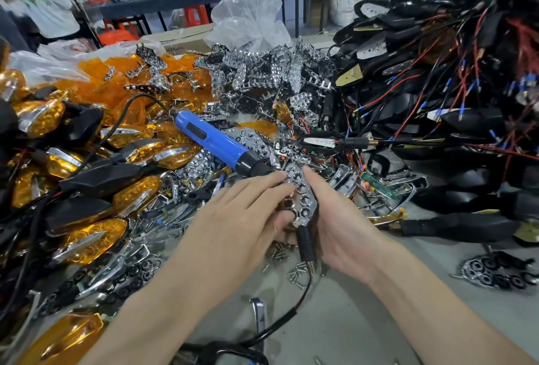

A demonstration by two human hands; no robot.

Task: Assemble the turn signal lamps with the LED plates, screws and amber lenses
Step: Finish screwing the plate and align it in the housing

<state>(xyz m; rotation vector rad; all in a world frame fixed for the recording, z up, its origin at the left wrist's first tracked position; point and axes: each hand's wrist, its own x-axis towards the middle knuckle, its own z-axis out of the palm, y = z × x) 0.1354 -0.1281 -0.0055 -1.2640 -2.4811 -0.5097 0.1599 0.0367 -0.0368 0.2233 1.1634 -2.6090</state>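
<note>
Both hands meet at the centre over one turn signal lamp (306, 240), a black housing with a black stem pointing toward me. A chrome LED plate (302, 189) with round sockets lies on top of it. My right hand (341, 227) cups the housing from the right, thumb on the plate. My left hand (248, 213) rests its fingers on the plate's left side. A blue electric screwdriver (215, 142) lies on the pile just beyond my left fingers. Loose screws (297, 272) are scattered on the table under my hands. Amber lenses (116, 84) are heaped at the back left.
Finished amber lamps (87, 236) pile up at the left. Chrome plates (262, 72) are heaped in the middle. Black housings with red and black wires (452, 87) tower at the right. A chrome plate (493, 274) lies on the grey table (350, 321). Plastic bags (250, 14) stand behind.
</note>
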